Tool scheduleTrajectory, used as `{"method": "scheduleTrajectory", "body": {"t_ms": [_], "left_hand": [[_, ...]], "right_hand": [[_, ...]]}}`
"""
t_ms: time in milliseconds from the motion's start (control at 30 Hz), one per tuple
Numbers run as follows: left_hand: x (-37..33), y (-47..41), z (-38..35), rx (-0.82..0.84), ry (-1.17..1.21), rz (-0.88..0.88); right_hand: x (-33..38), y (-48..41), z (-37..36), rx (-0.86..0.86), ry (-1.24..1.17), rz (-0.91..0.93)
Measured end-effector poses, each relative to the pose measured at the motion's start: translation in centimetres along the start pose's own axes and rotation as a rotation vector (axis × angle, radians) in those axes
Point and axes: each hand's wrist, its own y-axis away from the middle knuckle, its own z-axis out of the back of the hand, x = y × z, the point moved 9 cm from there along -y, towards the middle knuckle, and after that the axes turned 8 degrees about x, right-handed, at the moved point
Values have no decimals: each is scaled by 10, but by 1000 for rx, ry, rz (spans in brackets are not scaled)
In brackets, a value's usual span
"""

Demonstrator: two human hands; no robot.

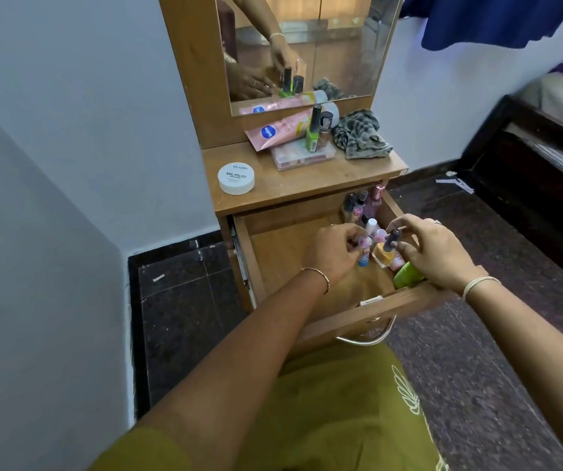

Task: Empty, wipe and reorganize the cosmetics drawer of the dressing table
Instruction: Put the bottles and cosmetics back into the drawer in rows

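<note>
Left hand: fingers curled, apparently pinching a small pink-and-blue bottle inside the drawer
Right hand: fingertips pinch the yellow polish bottle by its dark cap, drawer's right side
Other bottles: drawer's far right corner

In the drawer, bottles stand at the right; on the tabletop a jar lies left of a cloth.
</note>
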Motion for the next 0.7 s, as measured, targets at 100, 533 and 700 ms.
{"method": "scheduleTrajectory", "body": {"t_ms": [100, 533, 700], "left_hand": [[2, -2, -11, -5, -83, 16], [-7, -10, -28, -2, -298, -16], [-8, -10, -28, -5, -307, -46]], "right_hand": [[-5, -1, -6, -8, 66, -20], [-5, 2, -6, -84, 157, -35], [-9, 0, -9, -76, 153, -54]]}}
